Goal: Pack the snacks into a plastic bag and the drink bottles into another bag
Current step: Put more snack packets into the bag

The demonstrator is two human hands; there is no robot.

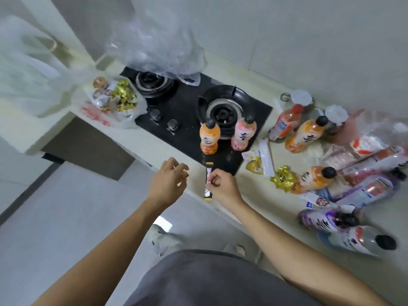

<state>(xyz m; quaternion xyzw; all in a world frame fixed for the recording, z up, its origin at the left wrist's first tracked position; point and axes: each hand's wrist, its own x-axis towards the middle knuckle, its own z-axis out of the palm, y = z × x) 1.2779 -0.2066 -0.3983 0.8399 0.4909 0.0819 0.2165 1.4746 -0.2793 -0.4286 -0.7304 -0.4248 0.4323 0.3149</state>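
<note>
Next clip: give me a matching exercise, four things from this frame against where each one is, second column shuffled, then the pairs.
Things
1. black snack stick
2. orange bottle
3. gold-wrapped snacks
4. clear bottle

Places
A. lying on the counter, near right
B. inside the plastic bag left of the stove
C. pinched in the right hand
D. standing on the stove's front edge

Pairs: 1-C, 2-D, 3-B, 4-A
</note>
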